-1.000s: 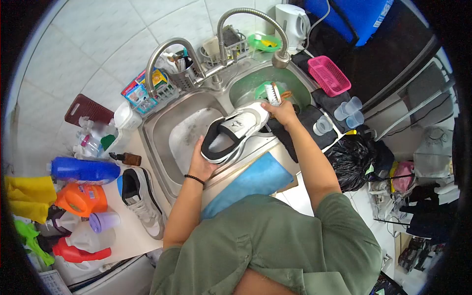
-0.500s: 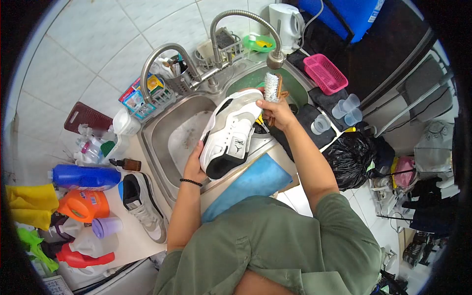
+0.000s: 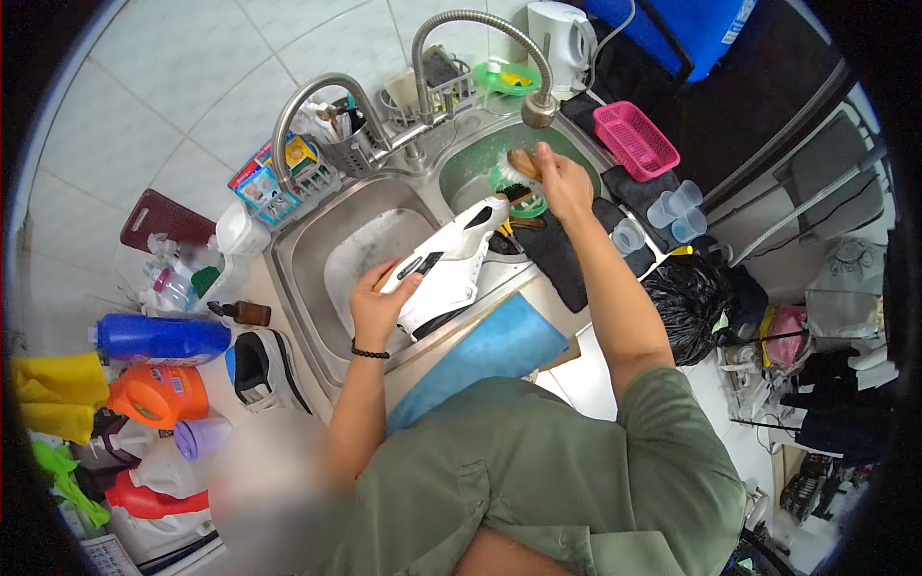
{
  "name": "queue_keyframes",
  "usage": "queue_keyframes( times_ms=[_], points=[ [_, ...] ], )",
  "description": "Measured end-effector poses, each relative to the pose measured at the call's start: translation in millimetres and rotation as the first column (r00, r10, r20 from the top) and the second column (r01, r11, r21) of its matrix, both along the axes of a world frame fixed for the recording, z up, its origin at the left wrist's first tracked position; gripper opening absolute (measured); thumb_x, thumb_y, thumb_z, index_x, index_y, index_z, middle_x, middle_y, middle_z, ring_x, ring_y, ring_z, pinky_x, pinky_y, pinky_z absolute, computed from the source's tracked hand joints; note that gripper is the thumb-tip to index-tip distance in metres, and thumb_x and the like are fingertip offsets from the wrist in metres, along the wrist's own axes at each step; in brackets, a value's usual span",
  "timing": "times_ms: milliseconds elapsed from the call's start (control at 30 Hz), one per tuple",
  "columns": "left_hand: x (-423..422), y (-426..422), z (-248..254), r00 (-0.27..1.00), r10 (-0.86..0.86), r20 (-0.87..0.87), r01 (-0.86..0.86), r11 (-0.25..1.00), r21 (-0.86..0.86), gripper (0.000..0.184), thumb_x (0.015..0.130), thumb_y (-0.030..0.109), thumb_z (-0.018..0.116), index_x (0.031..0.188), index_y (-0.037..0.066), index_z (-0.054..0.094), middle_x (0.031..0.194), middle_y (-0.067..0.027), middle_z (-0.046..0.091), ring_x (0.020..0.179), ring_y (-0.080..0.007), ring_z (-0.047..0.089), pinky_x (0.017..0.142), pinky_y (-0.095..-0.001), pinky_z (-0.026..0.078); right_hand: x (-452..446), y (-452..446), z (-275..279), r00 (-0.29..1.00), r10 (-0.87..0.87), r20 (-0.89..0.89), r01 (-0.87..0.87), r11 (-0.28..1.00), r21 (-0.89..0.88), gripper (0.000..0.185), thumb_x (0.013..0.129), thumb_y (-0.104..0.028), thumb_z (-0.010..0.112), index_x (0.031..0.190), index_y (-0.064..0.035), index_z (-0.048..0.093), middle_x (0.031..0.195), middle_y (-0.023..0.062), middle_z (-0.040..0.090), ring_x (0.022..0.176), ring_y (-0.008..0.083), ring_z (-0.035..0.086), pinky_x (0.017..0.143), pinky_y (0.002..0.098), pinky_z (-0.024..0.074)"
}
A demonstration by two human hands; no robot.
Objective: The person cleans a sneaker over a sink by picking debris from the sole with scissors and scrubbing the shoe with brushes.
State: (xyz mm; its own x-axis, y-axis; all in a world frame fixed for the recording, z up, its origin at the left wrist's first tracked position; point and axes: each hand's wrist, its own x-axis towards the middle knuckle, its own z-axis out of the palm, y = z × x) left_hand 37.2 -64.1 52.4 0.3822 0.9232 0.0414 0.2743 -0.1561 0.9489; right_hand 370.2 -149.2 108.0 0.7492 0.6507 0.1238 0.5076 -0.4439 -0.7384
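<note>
My left hand (image 3: 377,305) is closed around the heel end of a white sneaker (image 3: 447,271), held on its side over the front edge of the sink. Black and grey parts show on the shoe, and its toe points toward the right basin. In my right hand (image 3: 565,184) is a wooden-backed scrub brush (image 3: 523,163) with white bristles, held above a small green container (image 3: 528,204) in the right basin (image 3: 466,158). The brush is apart from the sneaker. A second sneaker (image 3: 264,370) lies on the counter at left, partly covered by a blurred patch.
Suds lie in the left basin (image 3: 312,254). Two curved faucets (image 3: 423,82) rise behind. A blue cloth (image 3: 490,346) lies along the front edge. Bottles, including an orange jug (image 3: 158,396), crowd the left. A pink basket (image 3: 636,142) and plastic cups (image 3: 687,199) stand right.
My right hand has moved the brush away from the sneaker, up over the green container. My left hand has turned the sneaker from its top side onto its side.
</note>
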Motion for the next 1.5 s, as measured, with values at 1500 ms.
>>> queue_keyframes(
  times_ms=[1500],
  points=[
    [14,-13,30,0.987,-0.098,-0.130,0.099,0.995,0.003,0.046,0.070,0.026,0.088,0.105,0.000,0.074,0.097,-0.0123,0.075,0.085,-0.0180,0.071,0.078,-0.0303,0.055,-24,43,-31,0.715,0.476,0.512,-0.522,0.851,-0.063,0.052,0.089,-0.060,0.054,0.072,-0.0153,0.075,0.074,0.0091,0.070,0.067,0.0322,0.068,0.065,0.0440,0.0541]
  ],
)
